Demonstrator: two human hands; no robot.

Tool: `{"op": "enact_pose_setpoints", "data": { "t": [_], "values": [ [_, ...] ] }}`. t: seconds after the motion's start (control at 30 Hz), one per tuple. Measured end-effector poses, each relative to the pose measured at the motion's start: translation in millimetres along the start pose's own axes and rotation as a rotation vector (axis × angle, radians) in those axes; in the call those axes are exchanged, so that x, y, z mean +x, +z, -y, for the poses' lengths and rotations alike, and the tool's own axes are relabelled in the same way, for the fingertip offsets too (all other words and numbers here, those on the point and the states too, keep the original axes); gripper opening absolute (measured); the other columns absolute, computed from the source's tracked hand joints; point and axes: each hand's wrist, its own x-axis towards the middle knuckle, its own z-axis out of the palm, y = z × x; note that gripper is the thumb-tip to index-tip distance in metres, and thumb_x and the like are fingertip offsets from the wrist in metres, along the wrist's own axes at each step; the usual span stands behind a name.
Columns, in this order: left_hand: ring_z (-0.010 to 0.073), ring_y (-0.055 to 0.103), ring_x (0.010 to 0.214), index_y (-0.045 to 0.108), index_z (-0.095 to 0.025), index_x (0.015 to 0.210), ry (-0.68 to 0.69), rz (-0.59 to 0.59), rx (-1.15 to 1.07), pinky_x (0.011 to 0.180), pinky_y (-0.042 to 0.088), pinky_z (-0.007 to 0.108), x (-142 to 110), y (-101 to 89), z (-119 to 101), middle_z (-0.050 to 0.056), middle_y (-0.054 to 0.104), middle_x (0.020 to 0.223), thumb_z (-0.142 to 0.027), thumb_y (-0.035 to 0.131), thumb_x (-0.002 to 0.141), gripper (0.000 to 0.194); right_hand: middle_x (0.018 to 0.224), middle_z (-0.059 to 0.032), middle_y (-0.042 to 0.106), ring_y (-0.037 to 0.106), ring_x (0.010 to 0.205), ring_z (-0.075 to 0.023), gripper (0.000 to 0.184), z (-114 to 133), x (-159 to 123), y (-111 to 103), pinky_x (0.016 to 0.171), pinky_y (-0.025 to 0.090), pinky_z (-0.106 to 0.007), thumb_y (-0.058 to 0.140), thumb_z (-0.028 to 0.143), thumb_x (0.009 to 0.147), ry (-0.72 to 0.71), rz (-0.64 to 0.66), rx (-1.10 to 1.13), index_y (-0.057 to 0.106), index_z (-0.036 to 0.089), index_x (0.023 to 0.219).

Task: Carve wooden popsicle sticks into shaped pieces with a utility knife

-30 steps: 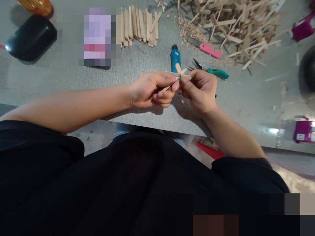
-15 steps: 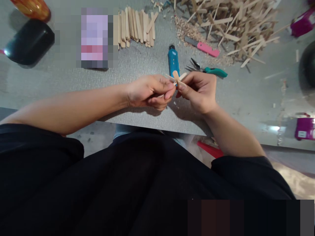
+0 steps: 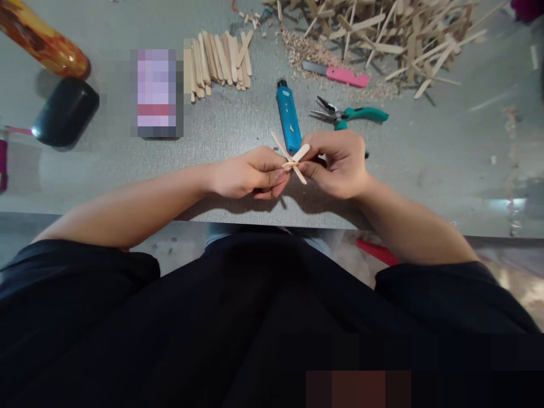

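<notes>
Several wooden craft sticks (image 3: 301, 153), crossed over each other, are held between my two hands near the table's front edge. My left hand (image 3: 259, 174) pinches them from the left, its fingers closed. From the right, my right hand (image 3: 335, 164) grips them between thumb and fingers. How the sticks join at the crossing is partly covered by my fingertips. Just beyond my hands lies a blue cutter handle (image 3: 289, 119) with pale chips on it. Pliers with teal grips (image 3: 361, 114) rest beyond my right hand.
A row of craft sticks (image 3: 221, 59) lies at the back. Behind to the right is a big heap of crossed sticks (image 3: 395, 39), with wood shavings (image 3: 312, 54) and a pink-handled knife (image 3: 346, 76). A black rounded case (image 3: 68, 111) and an amber-patterned bottle (image 3: 46, 42) are at left.
The crossed sticks have turned in my fingers, and one now slants up to the left. My hands sit slightly lower and further left in view. The camera view has shifted too.
</notes>
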Motion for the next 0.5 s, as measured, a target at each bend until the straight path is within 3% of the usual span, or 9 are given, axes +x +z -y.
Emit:
{"op": "enact_pose_setpoints", "data": {
  "t": [0.17,0.33,0.5],
  "values": [
    [0.0112,0.047,0.048,0.063,-0.021,0.068,0.013,-0.026,0.094,0.05,0.039,0.026,-0.5,-0.1,0.7,0.002,0.058,0.052,-0.078,0.068,0.104,0.067,0.064,0.0021,0.061,0.046,0.055,-0.0146,0.041,1.7,-0.2,-2.0,0.054,0.033,-0.035,0.083,0.051,0.102,0.12,0.073,-0.019,0.067,0.025,0.074],
    [0.0107,0.045,0.047,0.061,-0.021,0.069,0.044,-0.074,0.183,0.05,0.038,0.025,1.9,-0.6,10.3,0.001,0.057,0.051,-0.076,0.061,0.108,0.068,0.061,0.0025,0.056,0.044,0.056,-0.0169,0.043,7.3,2.1,-4.5,0.058,0.038,-0.038,0.085,0.054,0.1,0.202,0.066,-0.088,0.066,0.028,0.073],
    [0.0112,0.046,0.047,0.059,-0.022,0.068,0.012,-0.115,0.282,0.051,0.037,0.025,-0.1,3.5,11.0,0.0,0.057,0.052,-0.054,0.059,0.113,0.055,0.065,0.0011,0.062,0.048,0.059,-0.0176,0.044,6.4,1.3,-7.1,0.059,0.037,-0.039,0.087,0.058,0.1,0.234,0.109,-0.06,0.068,0.028,0.074]
  ]
}}
